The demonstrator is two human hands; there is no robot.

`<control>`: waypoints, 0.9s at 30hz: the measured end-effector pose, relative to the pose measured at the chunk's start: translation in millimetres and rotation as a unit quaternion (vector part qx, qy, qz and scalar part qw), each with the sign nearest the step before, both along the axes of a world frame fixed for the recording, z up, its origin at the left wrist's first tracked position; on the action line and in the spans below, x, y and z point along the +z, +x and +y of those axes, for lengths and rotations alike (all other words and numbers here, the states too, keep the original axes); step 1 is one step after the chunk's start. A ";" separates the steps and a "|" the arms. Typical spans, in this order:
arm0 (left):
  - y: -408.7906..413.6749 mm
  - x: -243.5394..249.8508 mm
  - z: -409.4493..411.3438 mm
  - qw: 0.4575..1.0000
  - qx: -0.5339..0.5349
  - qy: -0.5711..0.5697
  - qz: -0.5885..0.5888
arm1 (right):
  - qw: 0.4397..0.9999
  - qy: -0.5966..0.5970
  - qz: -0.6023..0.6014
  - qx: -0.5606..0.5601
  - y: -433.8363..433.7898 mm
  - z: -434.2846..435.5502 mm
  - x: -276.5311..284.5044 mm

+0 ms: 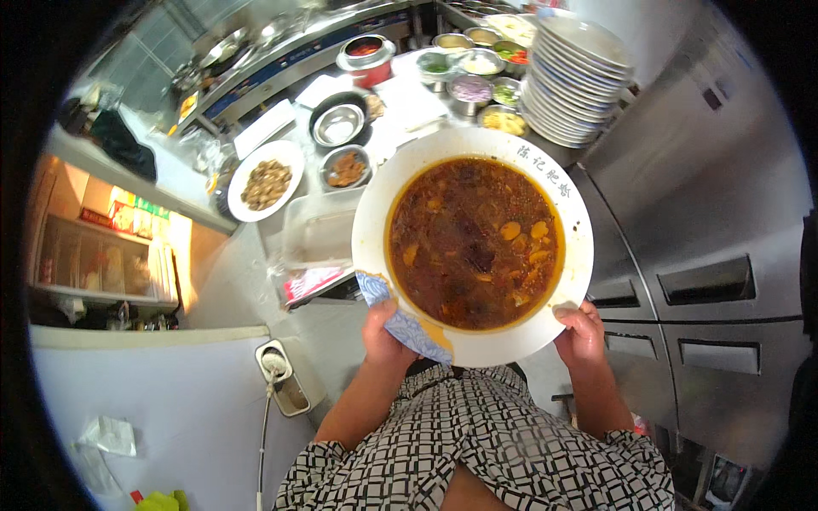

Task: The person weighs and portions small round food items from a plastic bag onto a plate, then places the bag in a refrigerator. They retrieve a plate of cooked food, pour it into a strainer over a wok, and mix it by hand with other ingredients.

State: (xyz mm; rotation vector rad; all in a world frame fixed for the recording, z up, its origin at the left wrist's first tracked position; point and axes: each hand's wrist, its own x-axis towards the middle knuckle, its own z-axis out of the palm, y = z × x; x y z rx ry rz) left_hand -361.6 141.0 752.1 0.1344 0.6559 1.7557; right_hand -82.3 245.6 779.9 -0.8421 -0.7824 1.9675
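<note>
A wide white-rimmed soup plate (377,217) is held up in front of my body. Reddish-brown oily broth (473,243) fills its well, with pale slices and darker pieces floating in it. My left hand (386,332) grips the lower left rim at the blue and yellow pattern, thumb on top. On the lower right rim, my right hand (581,332) has its thumb above and its other fingers mostly hidden beneath. The far rim bears dark writing, and small dark specks dot the right side. Both hands bear the plate level or nearly so.
A tall stack of plates (575,83) stands on the counter at the right, beside several metal bowls of chopped ingredients (471,89). Left of them are a plate of clams (265,182) and a red pot (367,61). Steel refrigerator doors (716,211) line the right; a mop bucket (291,377) stands lower left.
</note>
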 end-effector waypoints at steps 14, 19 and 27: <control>-158.8 4.2 -121.9 0.953 0.299 0.051 -0.005 | 0.683 0.635 -0.331 0.142 -292.7 110.9 64.1; -156.2 1.4 -129.6 0.914 0.397 0.081 0.018 | 0.350 0.878 -0.112 0.307 -475.1 91.1 76.7; -133.8 -17.7 -112.6 0.833 0.548 0.073 0.025 | 0.134 0.883 0.096 0.439 -606.9 41.4 42.5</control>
